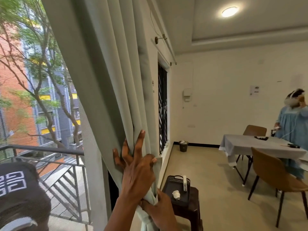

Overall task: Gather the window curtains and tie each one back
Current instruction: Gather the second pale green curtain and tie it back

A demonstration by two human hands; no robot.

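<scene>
A pale grey-green curtain [110, 77] hangs in long folds from the top of the view down the middle, beside an open window on the left. My left hand [135, 165] presses against the bunched folds, fingers spread and pushed between the pleats, thumb hooked over the curtain's right edge. Just below it, my right hand [160, 212] is closed around the gathered lower part of the curtain, squeezing it into a narrow bundle. No tie-back is visible.
A dark stool [188, 205] with a black basket [176, 182] stands close on the right. Further right are a cloth-covered table [246, 145], brown chairs [273, 177] and a person in blue [293, 122]. A balcony railing [50, 150] and another person's black cap [18, 185] are on the left.
</scene>
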